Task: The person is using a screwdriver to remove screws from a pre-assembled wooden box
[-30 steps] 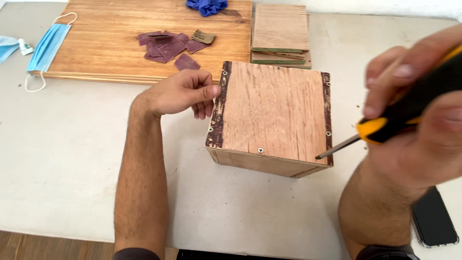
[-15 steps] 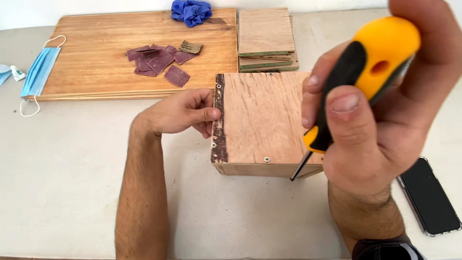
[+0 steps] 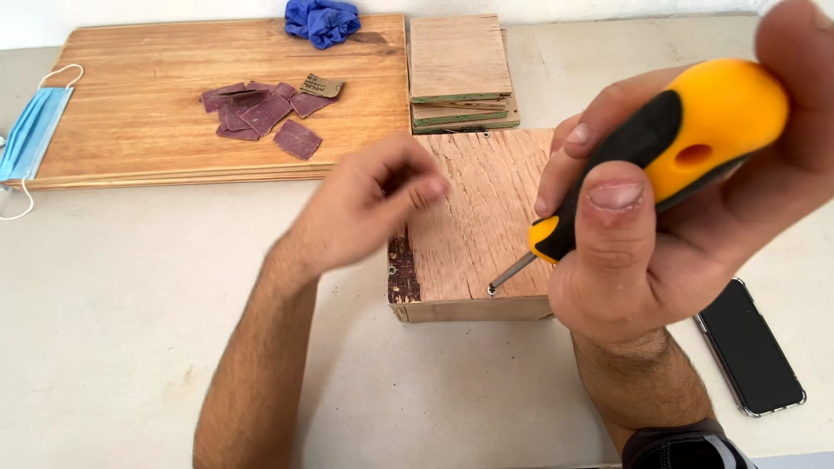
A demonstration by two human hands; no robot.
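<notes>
Right hand (image 3: 669,226) grasping yellow-and-black-handled screwdriver (image 3: 660,152), tip w/ screw at near edge of square plywood box (image 3: 478,234): keep shaft upright, press firmly; left hand (image 3: 365,208) blurred, half-curled, empty, should steady box's left side.

**Pale table under even daylight**

A matte off-white table (image 3: 130,330) fills nearly the whole view, faintly scuffed and smudged. Along the top edge runs a strip of white wall (image 3: 174,10). Light is soft, bright, with only weak shadows.
</notes>
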